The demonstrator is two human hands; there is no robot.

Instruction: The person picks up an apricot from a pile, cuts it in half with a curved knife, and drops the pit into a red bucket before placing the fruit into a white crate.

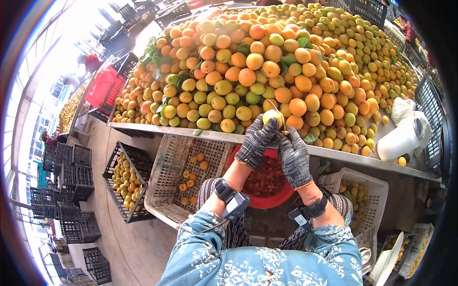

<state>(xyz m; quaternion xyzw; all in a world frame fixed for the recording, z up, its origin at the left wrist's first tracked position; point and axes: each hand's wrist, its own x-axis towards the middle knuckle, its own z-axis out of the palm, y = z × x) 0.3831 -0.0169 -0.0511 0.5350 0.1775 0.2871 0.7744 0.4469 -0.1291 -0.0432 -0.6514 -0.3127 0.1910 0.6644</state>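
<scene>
Both my hands wear grey knitted gloves and meet at the table's front edge. My left hand point(258, 142) is closed around a pale yellow fruit point(272, 119). Right beside it, my right hand point(294, 157) has its fingers bent together at the fruit's lower side; what they pinch is too small to make out. A thin, pointed thing sticks up by the fruit's top. Behind the hands rises a big heap of orange and green-yellow fruit point(247, 76). Below them stands a red tub point(270, 204) holding reddish-brown pieces.
A whitish crate point(164, 167) with some fruit and a black crate point(113, 162) full of fruit stand at left. At right are a white crate point(379, 190) and, on the table, a white container point(398, 142). The metal table edge point(191, 132) runs across.
</scene>
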